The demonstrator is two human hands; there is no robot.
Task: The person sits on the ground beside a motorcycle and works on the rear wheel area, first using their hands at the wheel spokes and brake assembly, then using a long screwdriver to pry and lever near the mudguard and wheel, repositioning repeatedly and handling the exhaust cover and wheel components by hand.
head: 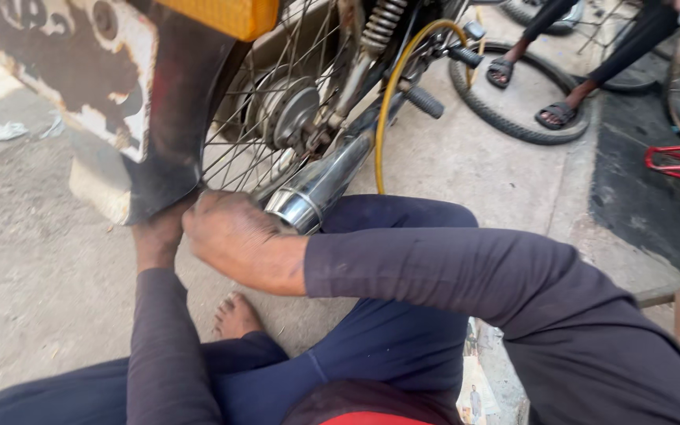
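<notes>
Head view looks down on someone crouched on the concrete floor (33,299) at the back of a motorcycle, both arms reaching in low under the rear wheel (277,118). Their right hand (226,236) sits right at the bottom of the spoked rim, knuckles toward us, curled in. It looks closed around something down by the tyre edge, but the back of the hand hides the fingers, so I honestly can't tell what it's gripping or how tight. It's touching, or just beside, the open chrome end of the exhaust pipe (316,189), which runs up and away to the right along the wheel, so its long axis points from the hand toward the engine side. The left hand (159,232) is tucked up behind the black mudguard (171,118), mostly hidden; only the wrist and forearm show, so no call on whether it's open or clamped. Both hands are about level and close together, the right one nearer the pipe, the left nearer the mudguard. A yellow hose (387,102) loops down beside the shock spring (379,27). Further back a loose tyre (513,94) lies flat on the ground with another person's sandalled feet (556,114) on it. A bare foot (235,315) pokes out under the arms.
</notes>
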